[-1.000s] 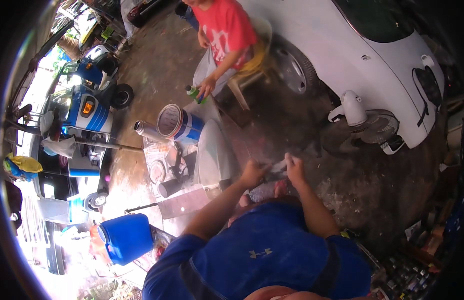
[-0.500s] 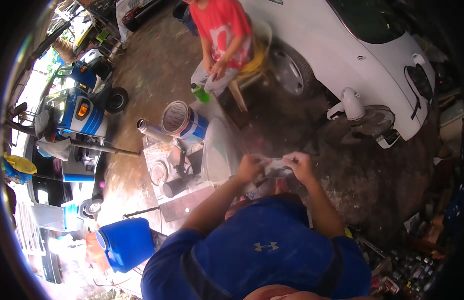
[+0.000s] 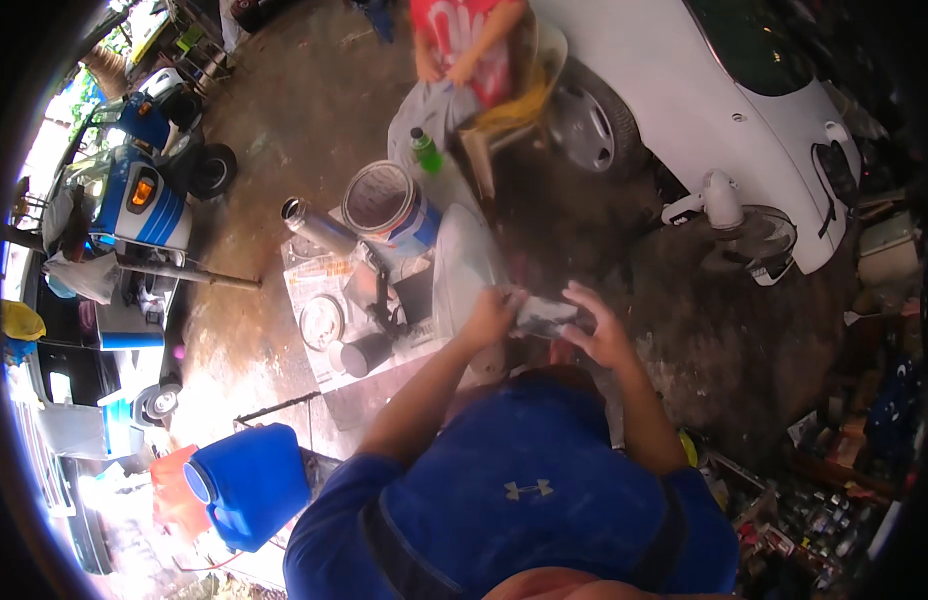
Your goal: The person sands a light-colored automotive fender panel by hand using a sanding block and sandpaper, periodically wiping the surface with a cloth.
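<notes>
In front of my body, my left hand (image 3: pixel 494 315) is closed on one end of a small, limp-looking, whitish-grey piece (image 3: pixel 547 318), perhaps sheet or film; its exact kind is too blurred to make out. At the other end of it, my right hand (image 3: pixel 604 330) has its thumb and fingers apart, with the fingertips raised close to the piece. A large pale curved panel (image 3: pixel 464 270) stands just left of my left hand. Beyond it, a paint bucket (image 3: pixel 384 205) and a metal flask (image 3: pixel 314 225) rest on a paper-covered bench (image 3: pixel 304 290).
A seated person in a red shirt (image 3: pixel 479 50) is ahead, near a green bottle (image 3: pixel 425 152). A white car (image 3: pixel 684 120) and a fan (image 3: pixel 754 235) are at the right. A blue jerrycan (image 3: pixel 254 480) stands at lower left; clutter (image 3: pixel 804 530) lies at lower right.
My right hand's fingers have spread away from the whitish-grey piece, while my left hand still grips it. The view has shifted, so the bench and bucket appear further right.
</notes>
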